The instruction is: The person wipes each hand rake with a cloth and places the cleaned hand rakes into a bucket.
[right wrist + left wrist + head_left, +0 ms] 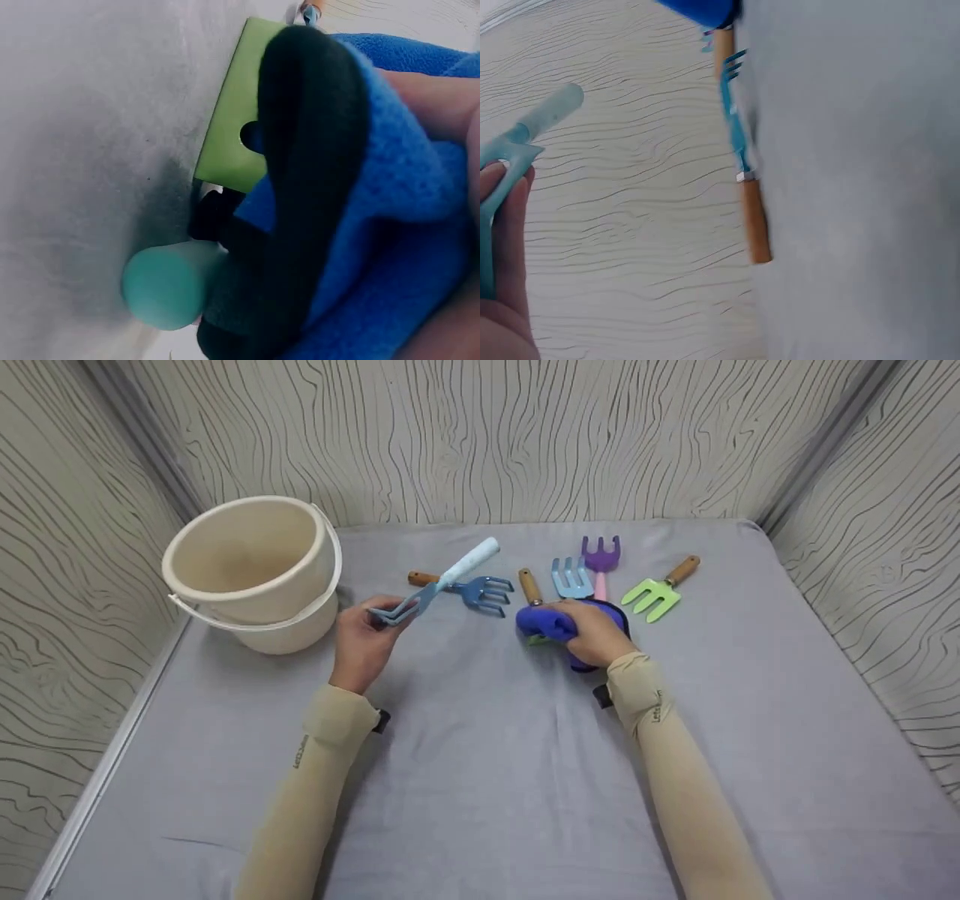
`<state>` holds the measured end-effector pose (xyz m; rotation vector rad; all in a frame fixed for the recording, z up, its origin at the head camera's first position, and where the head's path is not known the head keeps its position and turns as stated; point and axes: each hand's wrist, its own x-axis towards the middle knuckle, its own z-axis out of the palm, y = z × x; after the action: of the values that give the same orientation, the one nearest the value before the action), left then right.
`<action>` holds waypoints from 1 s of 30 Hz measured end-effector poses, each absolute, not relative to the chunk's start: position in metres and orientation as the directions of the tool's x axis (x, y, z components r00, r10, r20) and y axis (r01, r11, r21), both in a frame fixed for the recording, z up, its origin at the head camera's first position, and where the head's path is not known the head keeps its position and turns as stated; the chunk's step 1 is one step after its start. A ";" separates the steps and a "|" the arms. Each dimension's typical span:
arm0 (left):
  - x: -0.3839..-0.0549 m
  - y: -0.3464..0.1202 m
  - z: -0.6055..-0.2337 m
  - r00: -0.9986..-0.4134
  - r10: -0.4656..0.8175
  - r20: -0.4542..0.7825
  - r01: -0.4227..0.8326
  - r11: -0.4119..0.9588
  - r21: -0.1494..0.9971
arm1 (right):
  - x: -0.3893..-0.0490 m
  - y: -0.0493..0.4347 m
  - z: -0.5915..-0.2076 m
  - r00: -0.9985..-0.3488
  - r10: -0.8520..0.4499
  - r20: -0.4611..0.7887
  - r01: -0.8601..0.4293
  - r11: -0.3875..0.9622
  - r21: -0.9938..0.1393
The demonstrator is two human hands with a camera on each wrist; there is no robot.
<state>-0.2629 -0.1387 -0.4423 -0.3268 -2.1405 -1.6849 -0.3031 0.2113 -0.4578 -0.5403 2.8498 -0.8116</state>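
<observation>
My left hand grips a light blue hand rake by its pronged head, above the table. The pale handle points up and away; the left wrist view shows fingers curled round the metal. My right hand holds a bunched blue cloth with black edging. Under the cloth lies a wooden-handled tool; its green flat blade shows a dark hole. A teal handle end sticks out beside it. Another light blue rake lies just beyond the right hand, its handle covered.
A cream bucket with a white bail handle stands at the back left. A darker blue fork with wooden handle lies between the hands. A purple fork and a light green fork lie at the back right. Patterned walls enclose the cloth-covered table.
</observation>
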 end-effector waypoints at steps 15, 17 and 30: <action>-0.286 -0.243 -0.359 -0.671 -0.526 0.522 0.413 0.320 0.853 | -0.305 0.211 -0.460 -0.925 -0.379 -0.028 -0.300 0.775 -0.557; -0.285 -0.255 -0.355 -0.677 -0.606 0.418 0.363 0.219 0.906 | -0.305 0.211 -0.460 -0.924 -0.381 -0.024 -0.305 0.775 -0.553; -0.288 -0.285 -0.352 -0.816 -0.562 0.134 -0.096 0.361 0.927 | -0.304 0.213 -0.459 -0.935 -0.352 -0.039 -0.269 0.777 -0.570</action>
<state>-0.2885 -0.2853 -0.3524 0.5725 -2.1962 -1.4531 -0.3045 0.2128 -0.4592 -0.4961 2.8246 -0.8731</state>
